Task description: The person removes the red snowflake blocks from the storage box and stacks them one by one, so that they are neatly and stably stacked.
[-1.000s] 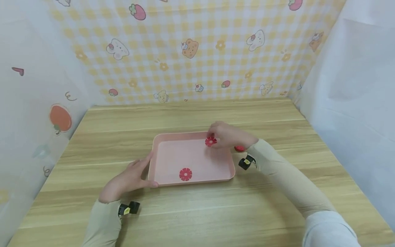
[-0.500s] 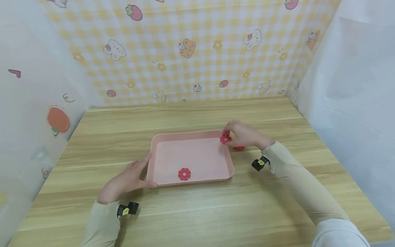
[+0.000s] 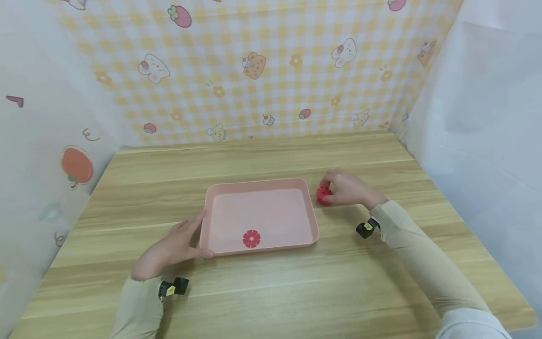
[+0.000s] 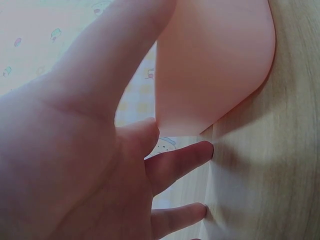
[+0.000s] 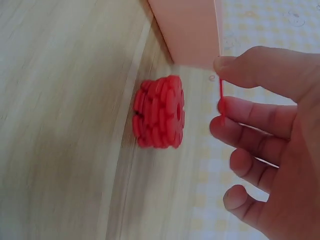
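Note:
A pink rectangular tray (image 3: 262, 212) sits on the wooden table, with one red notched plastic disc (image 3: 251, 238) lying flat near its front edge. My left hand (image 3: 175, 247) is spread at the tray's left front corner, thumb at the front and fingers along the left side; the left wrist view shows the fingers nearly straight. To the right of the tray, my right hand (image 3: 349, 189) pinches another red notched disc (image 5: 221, 92), seen edge-on, between thumb and fingertips. Just under it stands a short stack of red discs (image 5: 160, 112) on the table.
The wood-grain table (image 3: 271, 292) extends around the tray. A yellow checked cloth (image 3: 237, 94) hangs behind its back edge, with pale sheets at the left and right sides. A small black camera (image 3: 366, 228) is strapped to each wrist.
My right hand has carried the pinched disc from over the tray's back right part, rightward past the rim, to the stack beside it. The left hand has stayed at the tray's corner.

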`<state>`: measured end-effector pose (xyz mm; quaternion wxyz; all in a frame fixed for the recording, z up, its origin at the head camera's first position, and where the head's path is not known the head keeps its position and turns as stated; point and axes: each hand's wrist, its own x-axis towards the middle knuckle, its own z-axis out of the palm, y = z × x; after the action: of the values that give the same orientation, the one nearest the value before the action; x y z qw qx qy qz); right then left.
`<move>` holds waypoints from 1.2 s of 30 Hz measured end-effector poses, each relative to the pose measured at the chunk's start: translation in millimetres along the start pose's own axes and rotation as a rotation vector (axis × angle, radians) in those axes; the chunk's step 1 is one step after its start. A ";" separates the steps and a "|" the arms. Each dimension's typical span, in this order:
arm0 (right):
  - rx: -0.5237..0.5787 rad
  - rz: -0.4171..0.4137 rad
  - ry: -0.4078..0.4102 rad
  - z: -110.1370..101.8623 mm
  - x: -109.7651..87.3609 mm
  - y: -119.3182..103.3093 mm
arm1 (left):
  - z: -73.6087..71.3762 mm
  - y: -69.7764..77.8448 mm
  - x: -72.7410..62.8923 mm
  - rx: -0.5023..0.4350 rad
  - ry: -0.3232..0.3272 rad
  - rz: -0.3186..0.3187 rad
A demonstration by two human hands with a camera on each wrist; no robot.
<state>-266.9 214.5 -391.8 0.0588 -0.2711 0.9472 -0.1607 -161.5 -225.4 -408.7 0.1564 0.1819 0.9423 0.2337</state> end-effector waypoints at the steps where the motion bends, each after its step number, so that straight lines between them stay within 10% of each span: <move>1: -0.002 0.010 -0.003 0.0 -0.4 0.9 | 0.0 -0.4 0.0 -0.001 -0.001 -0.002; 36: 0.024 -0.021 -0.014 0.6 -1.8 2.7 | -0.5 -1.1 -0.3 -0.015 -0.004 -0.004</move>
<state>-266.5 217.5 -393.3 0.0669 -0.2815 0.9419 -0.1708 -161.6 -226.6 -408.8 0.1600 0.1792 0.9406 0.2399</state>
